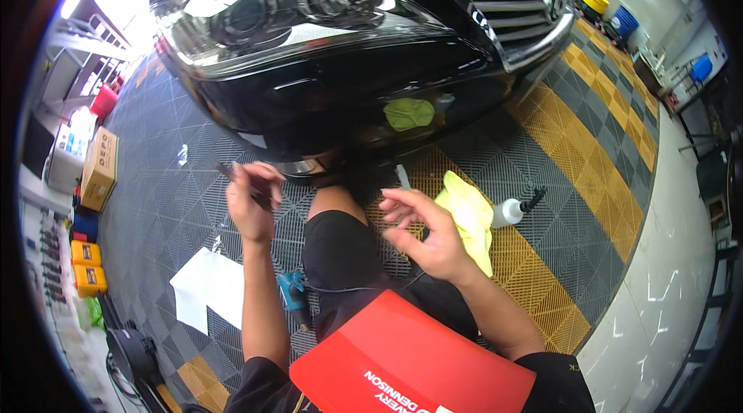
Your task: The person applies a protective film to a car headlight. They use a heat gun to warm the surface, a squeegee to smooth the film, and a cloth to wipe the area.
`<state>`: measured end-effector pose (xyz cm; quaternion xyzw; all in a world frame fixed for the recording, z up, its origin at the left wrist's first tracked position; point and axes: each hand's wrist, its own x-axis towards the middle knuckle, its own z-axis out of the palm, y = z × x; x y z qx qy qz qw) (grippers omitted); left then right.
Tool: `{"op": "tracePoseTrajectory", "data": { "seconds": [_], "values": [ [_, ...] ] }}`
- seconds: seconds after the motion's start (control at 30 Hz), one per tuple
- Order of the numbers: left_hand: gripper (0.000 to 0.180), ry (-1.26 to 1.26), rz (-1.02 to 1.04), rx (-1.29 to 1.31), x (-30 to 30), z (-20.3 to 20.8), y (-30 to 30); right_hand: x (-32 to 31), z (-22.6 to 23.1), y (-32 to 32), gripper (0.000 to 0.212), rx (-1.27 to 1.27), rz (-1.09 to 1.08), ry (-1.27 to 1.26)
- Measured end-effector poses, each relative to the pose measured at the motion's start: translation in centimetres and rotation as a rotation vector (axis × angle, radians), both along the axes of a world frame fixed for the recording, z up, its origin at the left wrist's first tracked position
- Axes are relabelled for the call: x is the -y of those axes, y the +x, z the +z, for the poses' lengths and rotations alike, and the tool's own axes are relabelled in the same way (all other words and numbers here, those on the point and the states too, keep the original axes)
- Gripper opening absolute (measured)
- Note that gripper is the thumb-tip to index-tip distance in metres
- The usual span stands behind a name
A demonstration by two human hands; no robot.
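My left hand [254, 200] is raised in front of the black car bumper [333, 103], fingers curled round a dark slim tool [226, 171] whose kind is blurred. My right hand [426, 231] hangs over the floor with its fingers apart and nothing visible in them. Beyond its fingertips is a small pale grey object [402, 176] that I cannot make out. A yellow cloth [468, 219] lies just right of that hand, beside a white spray bottle [508, 213] with a black top, tipped on its side.
White sheets [213, 289] and a teal power tool [292, 289] lie on the tiled floor near my left forearm. A red panel [410, 359] covers the lower middle of the view. Cardboard box [99, 169] and yellow cases [87, 267] stand at left. Above is the headlight [294, 14].
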<state>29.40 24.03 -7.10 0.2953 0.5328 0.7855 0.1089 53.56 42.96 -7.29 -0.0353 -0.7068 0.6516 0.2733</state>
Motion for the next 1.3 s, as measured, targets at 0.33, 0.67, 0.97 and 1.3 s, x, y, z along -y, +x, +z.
{"op": "tracePoseTrajectory", "data": {
  "seconds": [0.33,0.67,0.97,1.3],
  "values": [
    [0.061,-0.35,-0.193,-0.033,-2.3,-5.8,8.0,2.8,-7.1,-1.7,0.054,0.345,0.274,-0.202],
    [0.046,-0.574,-0.03,0.164,2.3,-7.1,4.6,4.4,-12.5,-0.4,0.033,0.619,0.293,0.206],
    [0.054,-1.401,0.582,0.245,23.5,-18.4,5.2,18.7,-16.4,-11.9,0.025,0.278,0.751,1.109],
    [0.039,-1.342,0.939,0.544,39.0,-28.0,17.1,30.3,-26.4,-20.2,0.036,1.146,1.197,1.237]
  ]
}}
